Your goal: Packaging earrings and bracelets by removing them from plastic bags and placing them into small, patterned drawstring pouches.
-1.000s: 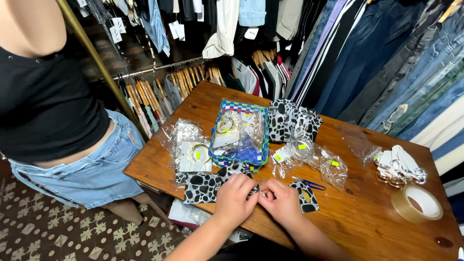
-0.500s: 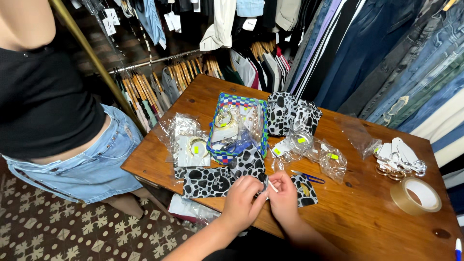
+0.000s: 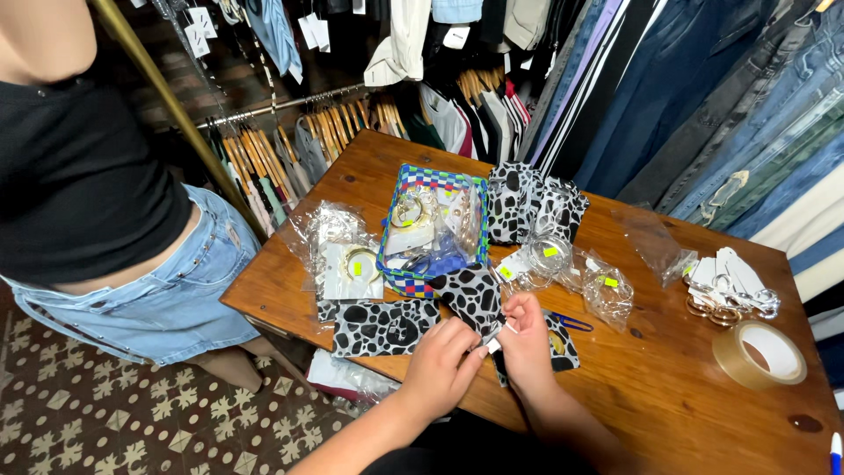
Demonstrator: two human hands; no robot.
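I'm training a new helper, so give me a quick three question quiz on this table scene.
1. True or false: both hands, left hand and right hand, hold the spotted pouch.
2. What sits at the table's far right: A tape roll, B scissors, C mug?
3. What colour are the woven basket's checks?

Key: 1 true; 2 A; 3 blue and green, with some red.

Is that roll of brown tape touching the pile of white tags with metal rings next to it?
Apart. The head view shows the tape roll lying below the pile of white tags, with a strip of bare wooden table between them.
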